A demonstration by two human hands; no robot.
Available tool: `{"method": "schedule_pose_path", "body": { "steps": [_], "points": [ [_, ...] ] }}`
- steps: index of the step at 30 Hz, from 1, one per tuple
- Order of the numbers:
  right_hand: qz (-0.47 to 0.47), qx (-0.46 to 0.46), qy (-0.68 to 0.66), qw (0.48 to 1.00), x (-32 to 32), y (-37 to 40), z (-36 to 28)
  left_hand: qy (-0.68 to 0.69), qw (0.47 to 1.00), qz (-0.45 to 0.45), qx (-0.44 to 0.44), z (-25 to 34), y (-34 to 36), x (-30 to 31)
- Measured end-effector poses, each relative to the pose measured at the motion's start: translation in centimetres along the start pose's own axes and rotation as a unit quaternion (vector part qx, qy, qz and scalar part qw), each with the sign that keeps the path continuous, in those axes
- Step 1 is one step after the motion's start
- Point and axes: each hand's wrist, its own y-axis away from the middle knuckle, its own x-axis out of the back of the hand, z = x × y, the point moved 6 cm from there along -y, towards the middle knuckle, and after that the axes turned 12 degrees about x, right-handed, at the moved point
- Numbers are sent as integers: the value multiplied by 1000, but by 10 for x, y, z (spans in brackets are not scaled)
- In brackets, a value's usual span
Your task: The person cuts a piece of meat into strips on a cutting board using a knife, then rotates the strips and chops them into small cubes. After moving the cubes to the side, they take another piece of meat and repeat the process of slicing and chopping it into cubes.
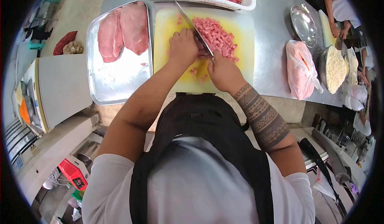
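My right hand (225, 72) is closed round the handle of a long knife (194, 27), whose blade slants up and left across the yellow and white cutting board (236, 82). On the blade's left side my left hand (183, 48) rests with bent fingers on a piece of meat (203, 51), mostly hidden by the hand and blade. A pile of diced pink meat (214, 36) lies right of the knife, and a few small bits (203, 78) lie nearer me. Two large raw slabs (134, 28) sit in the metal tray (93, 70) at the left.
Beyond the board stands a white perforated basket (248, 2) of diced meat. To the right are a metal bowl (305, 26), a filled plastic bag (301, 70) and a bowl of pale crumbly food (336, 70). A co-worker's hands (339, 31) are at another board, upper right.
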Motion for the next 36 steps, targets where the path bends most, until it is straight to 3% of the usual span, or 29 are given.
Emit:
{"method": "schedule_pose_path", "body": {
  "steps": [4,9,15,18,22,27,33,36],
  "points": [
    [-20,-43,-19,999,19,6,4,34,998,52,-31,-1,5,-1],
    [-55,-61,-47,996,62,69,-40,33,998,34,-35,-3,3,-1],
    [4,-28,-34,999,-13,4,3,34,999,-1,-22,-2,3,-1],
    [-4,-49,-25,998,0,-11,-1,46,998,9,-32,-2,2,1],
    [15,-29,-21,999,15,11,-7,108,989,37,-94,-10,5,5],
    [-56,-94,-27,994,54,70,-49,37,993,-7,-111,-7,9,6],
    [13,-20,-27,999,-16,9,-6,37,997,-7,-71,-10,8,0],
    [-7,-61,-47,997,-10,-11,-3,33,998,-1,-51,-12,7,3]
  ]
}}
